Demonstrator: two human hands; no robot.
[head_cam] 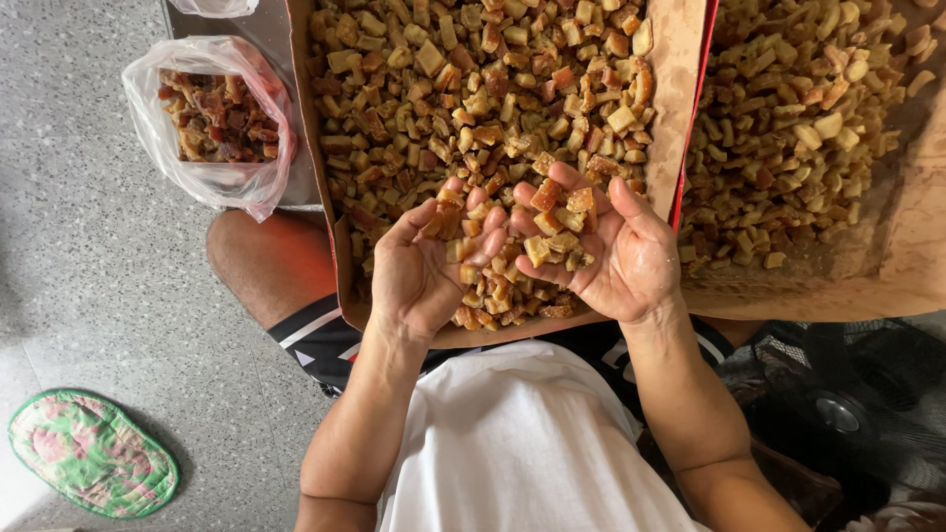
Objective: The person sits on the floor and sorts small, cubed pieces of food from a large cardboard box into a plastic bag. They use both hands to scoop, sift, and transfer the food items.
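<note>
Cupping both palms upward over the near edge of a cardboard tray [340,266], the person holds a small heap of diced, golden-brown fried pieces [552,232]. Left hand [419,271] sits at about 9 o'clock of the heap, fingers curled inward, a few cubes lodged against the fingertips. Right hand [621,261] sits at 3 o'clock, spread wider, palm glistening, carrying most of the handful across its fingers. Fingertips of the two hands touch or nearly touch at the middle. Below the hands more of the same cubes lie loose in the tray, which is lined with brown paper and filled toward 12 o'clock. Second tray [916,266] of paler cubes lies just beside it at 2 o'clock, a red edge between them. At 10 o'clock, a clear plastic bag [212,182] holds darker, reddish scraps and rests on a grey surface. Bare knee [266,261] shows at 9 o'clock under the tray. Green patterned slipper [94,453] lies on the speckled floor at 8 o'clock. Black fan grille [838,404] at 4 o'clock.
</note>
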